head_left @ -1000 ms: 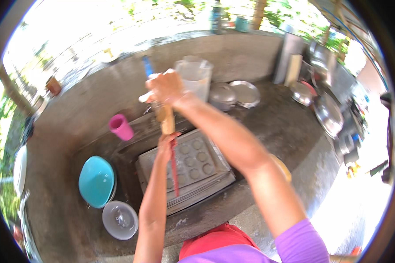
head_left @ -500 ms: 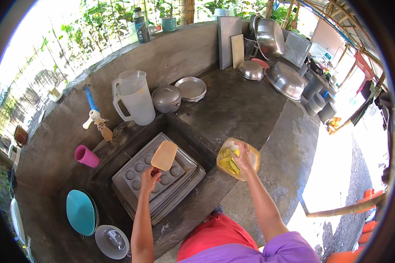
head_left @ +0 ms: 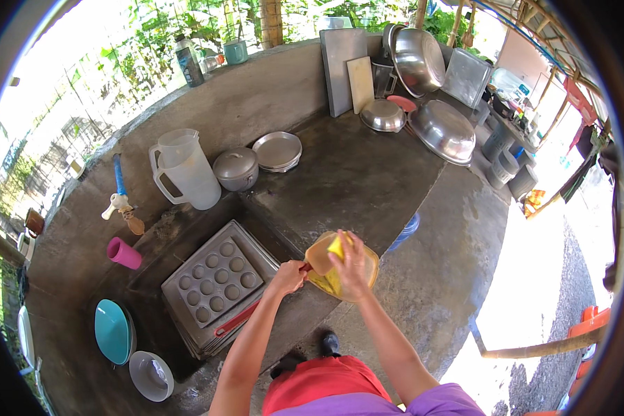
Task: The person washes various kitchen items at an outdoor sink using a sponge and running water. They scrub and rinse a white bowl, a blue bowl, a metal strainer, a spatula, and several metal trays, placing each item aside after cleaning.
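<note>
Left hand [head_left: 288,279] closed around a red-handled spatula [head_left: 319,256]; right hand [head_left: 352,270] pinching a yellow sponge [head_left: 335,247] at its pale blade.
The blade is over a yellowish tub [head_left: 371,269]; the handle slants down-left past a muffin tin [head_left: 215,269], with a translucent pitcher [head_left: 194,175] and lidded pot [head_left: 235,170] beyond.

The red spatula handle [head_left: 237,319] looked like smooth, glossy plastic; the square tub [head_left: 373,270], plastic too. The muffin tin [head_left: 222,276] was dull, matt metal, the oval basin [head_left: 442,130] polished and shiny. Translucent plastic formed the pitcher [head_left: 189,173], matt concrete the counter [head_left: 353,187], cloth the purple sleeve [head_left: 437,401].
</note>
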`<state>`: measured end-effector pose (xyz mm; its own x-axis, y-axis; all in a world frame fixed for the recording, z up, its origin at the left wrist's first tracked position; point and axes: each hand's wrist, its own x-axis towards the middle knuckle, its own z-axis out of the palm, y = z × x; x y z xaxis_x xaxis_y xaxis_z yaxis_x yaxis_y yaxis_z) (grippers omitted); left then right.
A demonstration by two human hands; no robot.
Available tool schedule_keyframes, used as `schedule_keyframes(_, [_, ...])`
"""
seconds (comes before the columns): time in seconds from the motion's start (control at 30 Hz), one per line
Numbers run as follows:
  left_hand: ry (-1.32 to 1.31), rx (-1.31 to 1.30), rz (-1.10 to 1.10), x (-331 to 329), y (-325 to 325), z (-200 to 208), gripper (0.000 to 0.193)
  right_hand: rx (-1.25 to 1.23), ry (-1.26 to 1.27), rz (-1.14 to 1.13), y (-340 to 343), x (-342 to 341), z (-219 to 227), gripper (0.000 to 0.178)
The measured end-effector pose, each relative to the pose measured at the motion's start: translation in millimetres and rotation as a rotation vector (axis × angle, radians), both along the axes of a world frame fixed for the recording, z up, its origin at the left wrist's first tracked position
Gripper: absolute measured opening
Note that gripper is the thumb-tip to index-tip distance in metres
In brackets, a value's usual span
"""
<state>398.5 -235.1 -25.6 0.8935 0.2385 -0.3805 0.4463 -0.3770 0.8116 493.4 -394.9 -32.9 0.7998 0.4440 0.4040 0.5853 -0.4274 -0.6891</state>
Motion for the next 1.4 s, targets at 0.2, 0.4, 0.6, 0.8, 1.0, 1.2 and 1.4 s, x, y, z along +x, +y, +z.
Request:
schedule_keyframes(0.2, [-0.074,0.425,-0.039,23,-32,-24,0.02,-0.288,0.004,0.02,20,-19,-27,0.046])
schedule_keyframes(0.4, [-0.12,0.22,0.037,14,-47,-35,0.017,-0.244,-0.016,-0.16,7,12,-44,0.037])
schedule_keyframes(0.6, [0.041,0.147,0.09,10,-46,-22,0.019,-0.169,-0.007,0.066,11,3,-51,0.023])
schedule_keyframes(0.8, [0.006,0.223,0.027,-13,-54,6,0.017,-0.027,0.134,-0.138,-6,61,-41,0.018])
schedule_keyframes(1.0, [-0.262,0.678,0.07,-11,-61,9,0.017,-0.327,0.19,0.132,-13,45,-3,0.019])
schedule_keyframes(1.2, [-0.09,0.689,0.124,-7,-70,-5,0.017,-0.388,-0.079,0.186,-1,0,-6,0.019])
schedule_keyframes(1.4, [-0.187,0.681,0.186,-20,-76,-4,0.016,-0.432,-0.097,0.157,4,-3,-8,0.021])
